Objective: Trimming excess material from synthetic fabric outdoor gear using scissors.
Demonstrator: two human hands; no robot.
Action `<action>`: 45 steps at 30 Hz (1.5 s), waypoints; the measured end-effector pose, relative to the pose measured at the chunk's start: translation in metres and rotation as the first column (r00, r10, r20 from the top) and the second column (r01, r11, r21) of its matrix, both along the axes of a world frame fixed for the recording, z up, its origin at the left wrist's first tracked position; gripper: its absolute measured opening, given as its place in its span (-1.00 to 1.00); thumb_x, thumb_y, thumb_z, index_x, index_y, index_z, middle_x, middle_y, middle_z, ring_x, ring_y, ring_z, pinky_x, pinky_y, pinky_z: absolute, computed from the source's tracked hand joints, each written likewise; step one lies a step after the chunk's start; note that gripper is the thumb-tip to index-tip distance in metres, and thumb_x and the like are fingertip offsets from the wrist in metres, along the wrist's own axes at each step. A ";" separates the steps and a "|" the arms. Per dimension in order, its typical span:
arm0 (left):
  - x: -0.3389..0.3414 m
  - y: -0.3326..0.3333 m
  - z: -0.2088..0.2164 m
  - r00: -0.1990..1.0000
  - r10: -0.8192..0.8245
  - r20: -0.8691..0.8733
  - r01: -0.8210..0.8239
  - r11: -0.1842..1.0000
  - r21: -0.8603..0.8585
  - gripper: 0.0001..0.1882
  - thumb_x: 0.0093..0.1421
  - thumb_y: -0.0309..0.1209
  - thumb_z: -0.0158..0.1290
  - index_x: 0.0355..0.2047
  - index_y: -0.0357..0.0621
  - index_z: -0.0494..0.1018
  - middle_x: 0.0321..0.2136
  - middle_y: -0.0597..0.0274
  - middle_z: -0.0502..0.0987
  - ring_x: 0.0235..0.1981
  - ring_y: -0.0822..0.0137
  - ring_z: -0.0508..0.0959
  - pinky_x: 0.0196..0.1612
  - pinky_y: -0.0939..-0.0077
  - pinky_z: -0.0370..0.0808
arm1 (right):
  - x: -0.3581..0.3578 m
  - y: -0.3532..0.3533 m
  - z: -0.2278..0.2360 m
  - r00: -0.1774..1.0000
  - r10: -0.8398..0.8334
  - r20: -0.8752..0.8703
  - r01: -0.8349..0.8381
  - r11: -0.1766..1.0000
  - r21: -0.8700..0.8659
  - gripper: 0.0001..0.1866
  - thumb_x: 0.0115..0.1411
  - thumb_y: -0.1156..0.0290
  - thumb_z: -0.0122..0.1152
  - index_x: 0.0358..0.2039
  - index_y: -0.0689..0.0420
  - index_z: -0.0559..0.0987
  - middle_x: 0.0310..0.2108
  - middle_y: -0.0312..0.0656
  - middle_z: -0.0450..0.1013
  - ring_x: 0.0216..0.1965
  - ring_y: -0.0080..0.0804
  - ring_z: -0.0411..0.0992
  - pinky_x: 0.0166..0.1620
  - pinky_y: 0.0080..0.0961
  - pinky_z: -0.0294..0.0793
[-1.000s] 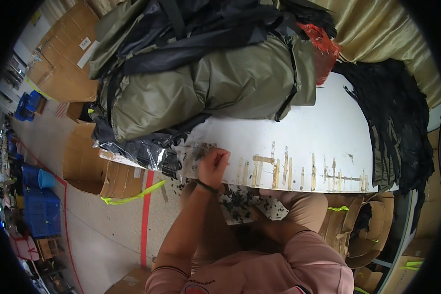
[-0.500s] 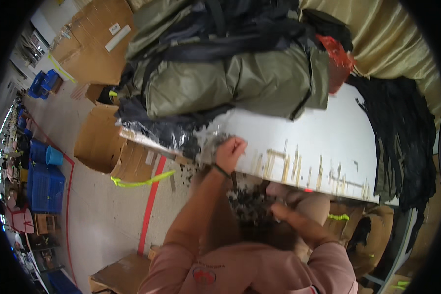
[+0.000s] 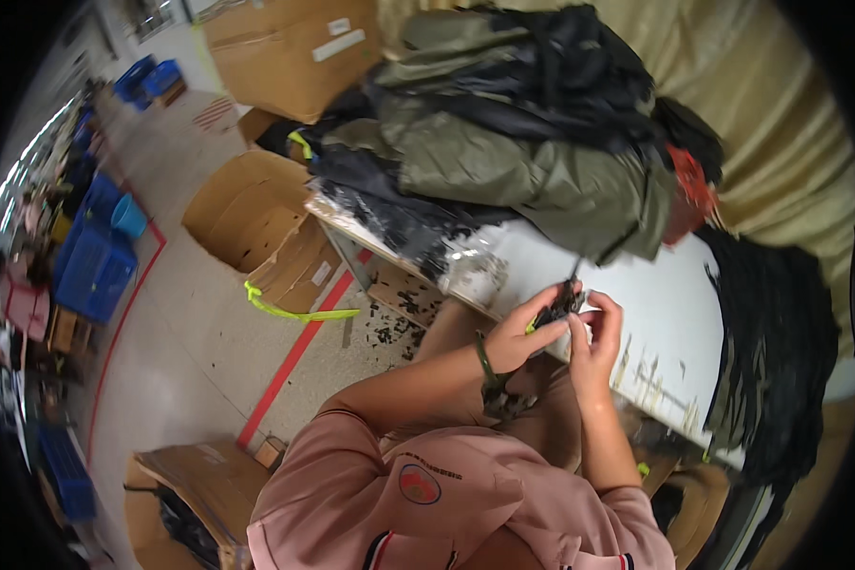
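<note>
Both of my hands are together over the front edge of the white table [image 3: 627,294]. My left hand [image 3: 522,332] is closed round a small dark object [image 3: 566,302] with a yellow-green bit near the palm; its kind is not clear. A thin dark end sticks up from it. My right hand [image 3: 595,337] is beside it, its index finger arched and its thumb tip drawn in against the object in a pinch. What that pinch holds is too small to make out. Beyond my hands lies a heap of olive and black fabric [image 3: 503,157].
Black strips [image 3: 779,351] hang over the table's right end. Clear plastic [image 3: 475,275] lies at its front left. Open cardboard boxes [image 3: 247,214] stand on the floor at left, one with a yellow-green strip [image 3: 299,313]. Dark scraps [image 3: 394,328] litter the floor below.
My left hand has moved right from the plastic at the table edge, and my right hand has come up from my lap to meet it. A dark object now shows between them. The view has shifted.
</note>
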State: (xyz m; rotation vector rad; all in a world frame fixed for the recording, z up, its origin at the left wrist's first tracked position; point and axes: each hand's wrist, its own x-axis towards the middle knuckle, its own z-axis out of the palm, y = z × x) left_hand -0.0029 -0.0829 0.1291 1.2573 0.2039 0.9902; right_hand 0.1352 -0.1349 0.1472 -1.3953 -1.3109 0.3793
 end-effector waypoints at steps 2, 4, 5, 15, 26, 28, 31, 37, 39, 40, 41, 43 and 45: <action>-0.017 0.010 0.011 0.985 0.162 0.066 -0.147 0.971 -0.188 -0.46 0.25 -0.51 -0.08 0.23 -0.25 0.10 0.11 0.23 0.27 0.06 0.43 0.32 0.16 0.47 0.22 | -0.022 0.006 0.011 0.994 0.030 0.109 -0.035 0.999 0.042 -0.56 0.00 0.58 0.24 -0.07 0.24 0.37 -0.22 -0.16 0.34 -0.26 -0.43 0.33 -0.17 -0.51 0.35; -0.034 0.018 0.023 0.965 0.230 0.124 -0.208 0.964 -0.165 -0.44 0.26 -0.50 -0.08 0.25 -0.25 0.06 0.07 0.25 0.27 0.04 0.44 0.31 0.15 0.50 0.21 | -0.047 0.017 0.014 0.950 0.274 0.148 -0.268 0.961 -0.060 -0.49 -0.02 0.52 0.29 -0.03 0.24 0.35 -0.22 -0.18 0.35 -0.23 -0.45 0.32 -0.15 -0.52 0.34; -0.043 0.021 0.026 0.976 0.188 0.107 -0.166 0.969 -0.185 -0.42 0.26 -0.49 -0.06 0.26 -0.25 0.04 0.10 0.24 0.24 0.09 0.43 0.26 0.19 0.50 0.15 | -0.055 0.025 0.015 0.943 0.318 0.099 -0.311 0.947 -0.084 -0.48 -0.03 0.52 0.29 -0.02 0.23 0.35 -0.21 -0.18 0.36 -0.22 -0.45 0.33 -0.14 -0.52 0.34; -0.062 0.174 0.154 0.853 0.522 -0.019 -0.288 0.500 0.817 -0.54 0.13 -0.29 0.10 0.00 -0.25 0.37 0.04 0.07 0.35 0.13 0.12 0.31 0.19 0.31 0.20 | 0.007 0.123 0.072 0.843 0.390 -0.370 -0.423 0.906 -0.008 -0.70 0.01 0.57 0.28 -0.24 0.17 0.40 -0.34 -0.32 0.42 -0.28 -0.59 0.39 -0.15 -0.58 0.40; 0.022 0.447 0.072 -0.026 0.801 -0.597 0.328 0.572 0.752 -0.55 0.13 -0.16 0.02 0.03 0.07 0.36 0.16 0.12 0.26 0.25 0.13 0.14 0.11 -0.53 0.03 | 0.111 0.309 0.149 0.990 0.049 -0.129 -0.026 0.984 0.174 -0.59 0.06 0.27 0.37 -0.19 0.23 0.42 -0.36 -0.26 0.44 -0.35 -0.57 0.38 -0.24 -0.59 0.40; 0.053 0.359 0.045 0.343 0.859 -0.380 0.276 0.294 0.915 -0.27 -0.11 0.19 0.09 -0.05 -0.06 0.45 0.13 0.08 0.29 0.24 0.13 0.15 0.18 -0.42 -0.16 | 0.146 0.309 0.106 0.993 -0.028 -0.117 0.041 0.993 0.111 -0.45 0.03 0.18 0.40 -0.11 0.28 0.43 -0.23 -0.15 0.48 -0.22 -0.47 0.40 -0.09 -0.51 0.38; 0.023 0.303 0.042 0.529 0.817 -0.232 0.177 0.162 0.971 -0.27 -0.19 0.27 0.11 -0.28 -0.16 0.53 0.00 -0.08 0.36 0.13 -0.03 0.24 0.16 -0.29 -0.10 | 0.119 0.299 0.032 0.994 0.100 -0.045 -0.097 0.994 0.058 -0.57 0.11 0.40 0.24 -0.03 0.30 0.41 -0.15 -0.08 0.46 -0.06 -0.37 0.40 0.03 -0.48 0.33; 0.049 0.284 0.017 0.607 0.584 -0.539 0.272 0.485 0.831 -0.03 -0.25 0.27 0.19 0.14 0.00 0.32 0.24 -0.25 0.05 0.32 -0.21 -0.09 0.30 0.06 -0.01 | 0.156 0.244 -0.086 0.918 0.199 -0.344 -0.165 0.978 0.125 -0.61 0.29 0.30 -0.07 0.09 0.16 0.30 -0.06 -0.20 0.37 -0.08 -0.38 0.40 -0.01 -0.45 0.43; 0.054 0.286 0.028 0.573 0.583 -0.576 0.299 0.505 0.809 -0.04 -0.24 0.23 0.21 0.15 0.03 0.31 0.25 -0.21 0.05 0.33 -0.16 -0.09 0.32 0.09 -0.05 | 0.170 0.248 -0.089 0.941 0.133 -0.311 -0.111 0.990 0.085 -0.74 0.28 0.42 -0.01 -0.03 0.18 0.39 -0.14 -0.24 0.42 -0.16 -0.49 0.41 -0.05 -0.54 0.42; 0.045 0.287 0.035 0.585 0.579 -0.568 0.274 0.518 0.810 -0.07 -0.23 0.19 0.23 0.14 0.03 0.32 0.24 -0.19 0.08 0.31 -0.16 -0.05 0.32 0.09 -0.05 | 0.156 0.251 -0.075 0.964 0.081 -0.252 -0.063 0.995 0.080 -0.73 0.24 0.49 0.04 -0.04 0.19 0.39 -0.13 -0.24 0.42 -0.16 -0.49 0.41 -0.04 -0.56 0.41; 0.037 0.287 0.046 0.603 0.571 -0.557 0.253 0.524 0.813 -0.09 -0.23 0.16 0.24 0.13 0.04 0.33 0.22 -0.18 0.12 0.30 -0.16 -0.02 0.32 0.09 -0.05 | 0.148 0.252 -0.062 0.981 0.020 -0.191 -0.005 0.997 0.082 -0.71 0.20 0.56 0.08 -0.04 0.20 0.40 -0.13 -0.24 0.43 -0.15 -0.50 0.41 -0.04 -0.58 0.39; 0.019 0.281 0.075 0.756 0.523 -0.393 0.090 0.513 0.854 -0.23 -0.19 0.03 0.28 0.04 0.02 0.40 0.11 -0.13 0.25 0.21 -0.11 0.16 0.26 0.08 0.07 | 0.153 0.245 -0.050 0.953 0.115 -0.282 -0.053 0.974 0.219 -0.66 0.15 0.60 0.13 -0.04 0.22 0.39 -0.12 -0.25 0.42 -0.16 -0.49 0.40 -0.04 -0.56 0.38; -0.009 0.264 0.103 0.827 0.562 0.012 -0.234 0.325 0.917 -0.57 -0.08 -0.23 0.26 -0.18 -0.06 0.48 -0.11 0.05 0.40 -0.07 -0.01 0.37 0.01 0.17 0.33 | 0.157 0.239 -0.033 0.938 0.082 -0.336 -0.006 0.975 0.222 -0.68 0.16 0.62 0.11 -0.05 0.22 0.40 -0.10 -0.24 0.42 -0.15 -0.49 0.40 -0.04 -0.56 0.38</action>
